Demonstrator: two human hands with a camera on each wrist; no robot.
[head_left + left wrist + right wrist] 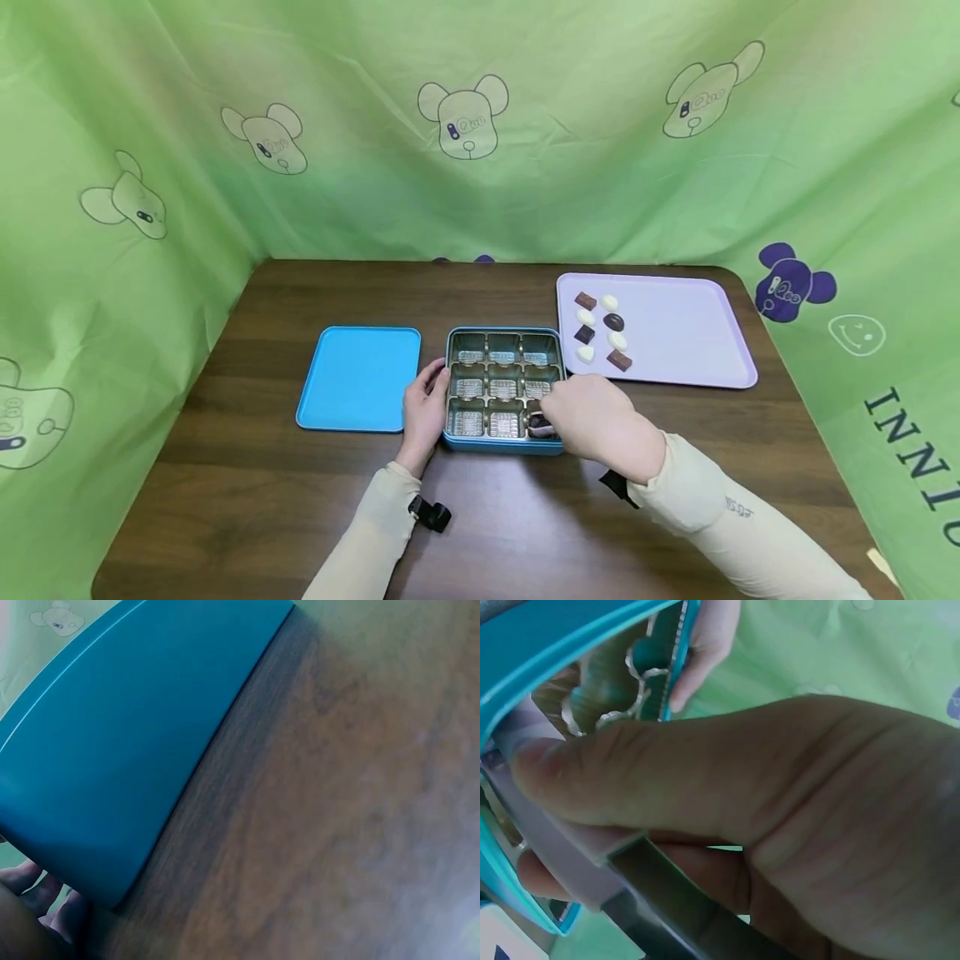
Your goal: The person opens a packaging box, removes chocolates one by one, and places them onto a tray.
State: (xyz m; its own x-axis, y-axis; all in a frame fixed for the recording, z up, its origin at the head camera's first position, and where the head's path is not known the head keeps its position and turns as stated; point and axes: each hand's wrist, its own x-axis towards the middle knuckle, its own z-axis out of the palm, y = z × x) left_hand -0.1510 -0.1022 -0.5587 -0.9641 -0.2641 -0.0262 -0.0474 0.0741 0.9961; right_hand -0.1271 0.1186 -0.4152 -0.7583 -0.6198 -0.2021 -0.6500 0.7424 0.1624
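Note:
A blue tin [504,448] with a gold divided insert [504,365] stands in the middle of the table. My left hand [425,408] rests against the tin's left wall with its fingers. My right hand [600,417] reaches over the front right corner, gripping tongs [577,847] between thumb and fingers; they have pale flat tips and dark metal arms. In the head view, their tips are in the front right compartment, right at a dark chocolate [537,420]. The hand partly hides that corner. The other visible compartments hold no chocolate.
A flat blue lid [362,379] lies left of the tin. At the back right, a lilac tray [682,329] carries two rows of brown, dark and white chocolates [614,322] on its left part. Green printed cloth [360,208] hangs behind the wooden table [232,467].

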